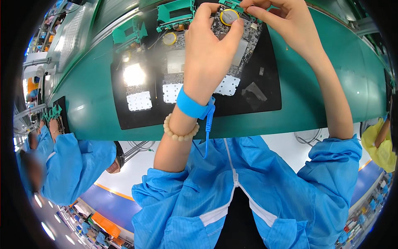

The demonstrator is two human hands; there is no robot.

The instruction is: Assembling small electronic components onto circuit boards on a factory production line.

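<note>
Workspace edges first, with twelve o'clock at the table's far side: black mat (pixel 265 101) lies on green tabletop (pixel 323 95), its near edge set back from the table's near edge at six o'clock. Widest room for movement is at three o'clock, where bare green surface runs between the mat and the right forearm; a further strip shows at nine o'clock. At ten to eleven o'clock on the mat, two circuit boards, left board (pixel 132 58) and middle board (pixel 175 56), sit beneath green plastic frames (pixel 176 16), limiting room on that side. Board in hand (pixel 247 43) lies at about one o'clock, tilted relative to its neighbours, partly hidden by left hand (pixel 213 54). Left thumb and forefinger are spread wide across the board's upper part; yellow-rimmed coin cell (pixel 229 17) sits between them, thumb tip at its five o'clock. Right hand (pixel 286 23) is at the coin cell's two o'clock, thumb and forefinger drawn narrow near the board's top edge; whether anything is pinched there cannot be told. Translucent plastic piece (pixel 254 92) lies on the mat at four o'clock.
</note>
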